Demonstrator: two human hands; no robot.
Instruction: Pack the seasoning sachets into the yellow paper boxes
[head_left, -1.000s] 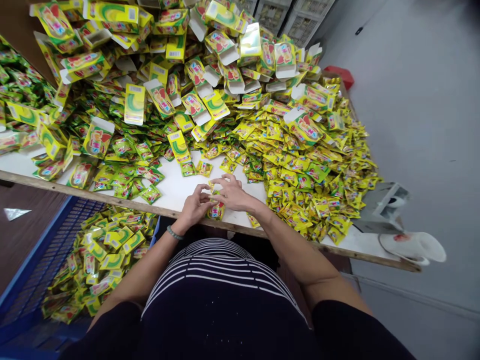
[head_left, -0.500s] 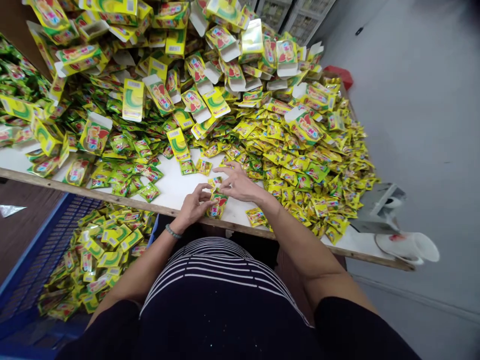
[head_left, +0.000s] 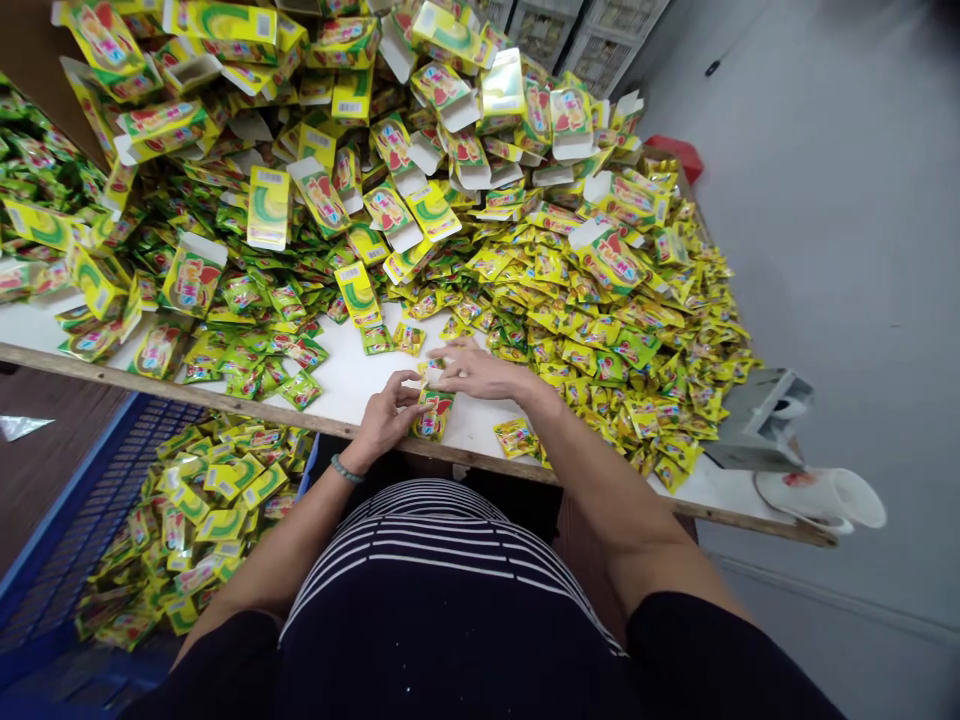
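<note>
A small yellow-green printed carton (head_left: 433,415) lies on the white table near its front edge, its end with a pale flap pointing away from me. My left hand (head_left: 388,412) grips the carton from the left, thumb and fingers along its side. From the right, my right hand (head_left: 480,370) has its fingers bent together at the flap end, partly covering it. Just beyond the hands lie a green sachet (head_left: 377,340) and a yellow sachet (head_left: 409,338). Another yellow sachet (head_left: 514,437) rests below my right forearm.
Yellow sachets (head_left: 622,350) are heaped on the right, green sachets (head_left: 255,350) on the left. Open cartons (head_left: 322,195) pile up behind. A blue crate (head_left: 45,560) with filled-looking cartons stands below left. A metal device (head_left: 765,420) and white cup (head_left: 817,495) sit far right.
My right hand has lowered toward the carton's far end, and its fingers have drawn closer together over the flap. My left hand keeps its grip on the carton.
</note>
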